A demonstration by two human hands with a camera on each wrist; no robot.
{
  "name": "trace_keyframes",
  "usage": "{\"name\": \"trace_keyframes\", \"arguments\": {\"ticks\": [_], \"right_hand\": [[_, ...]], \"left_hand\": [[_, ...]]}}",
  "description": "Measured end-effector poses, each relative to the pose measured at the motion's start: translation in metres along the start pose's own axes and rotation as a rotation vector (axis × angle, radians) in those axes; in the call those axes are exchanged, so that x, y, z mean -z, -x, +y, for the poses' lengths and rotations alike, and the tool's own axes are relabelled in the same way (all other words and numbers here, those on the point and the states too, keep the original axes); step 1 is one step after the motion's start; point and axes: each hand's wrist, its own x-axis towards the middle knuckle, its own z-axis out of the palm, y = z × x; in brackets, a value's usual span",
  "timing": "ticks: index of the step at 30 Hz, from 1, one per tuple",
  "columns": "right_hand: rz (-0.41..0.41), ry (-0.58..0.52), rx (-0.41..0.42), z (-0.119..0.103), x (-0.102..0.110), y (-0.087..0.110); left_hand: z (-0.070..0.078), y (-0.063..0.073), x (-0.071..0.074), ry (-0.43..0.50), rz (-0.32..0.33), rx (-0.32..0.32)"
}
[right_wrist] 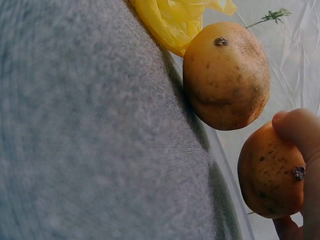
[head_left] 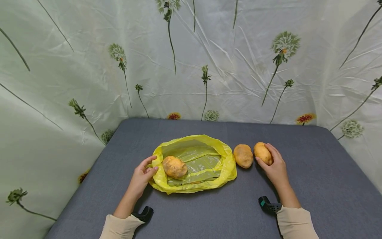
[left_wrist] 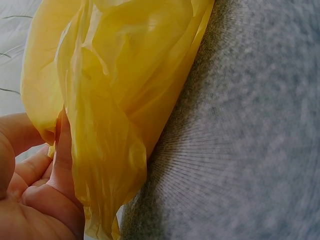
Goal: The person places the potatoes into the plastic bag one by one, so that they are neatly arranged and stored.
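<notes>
A yellow plastic bag (head_left: 228, 172) lies on its base with its mouth spread wide, and one potato (head_left: 174, 167) sits inside near the left wall. My left hand (head_left: 142, 174) holds the bag's left rim between thumb and fingers; in the left wrist view the thin plastic (left_wrist: 115, 115) hangs in folds beside the fingers (left_wrist: 62, 155). Just right of the bag rests a second potato (head_left: 243, 156). My right hand (head_left: 276, 167) grips a third potato (head_left: 262, 153), thumb on its near side and fingers over the far right side, as the right wrist view also shows.
The dark grey table (head_left: 206, 215) is bounded behind and at the left by a pale curtain (head_left: 191, 89) printed with flowers. Each wrist carries a black strap mount (head_left: 270, 205). In the right wrist view the resting potato (right_wrist: 227, 75) stands against the bag's side.
</notes>
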Motion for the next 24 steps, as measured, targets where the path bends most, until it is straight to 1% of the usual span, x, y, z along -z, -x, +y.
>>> {"name": "trace_keyframes", "arguments": {"ticks": [12, 18, 24], "right_hand": [[0.072, -0.026, 0.007, -0.007, -0.001, 0.000], [0.106, -0.088, 0.039, -0.014, -0.003, -0.001], [0.100, -0.143, 0.067, -0.060, 0.001, 0.000]], "left_hand": [[0.002, 0.002, -0.001, 0.000, 0.011, -0.014], [0.001, 0.001, -0.001, -0.006, 0.010, -0.014], [0.001, 0.001, -0.001, -0.008, 0.006, -0.008]]}}
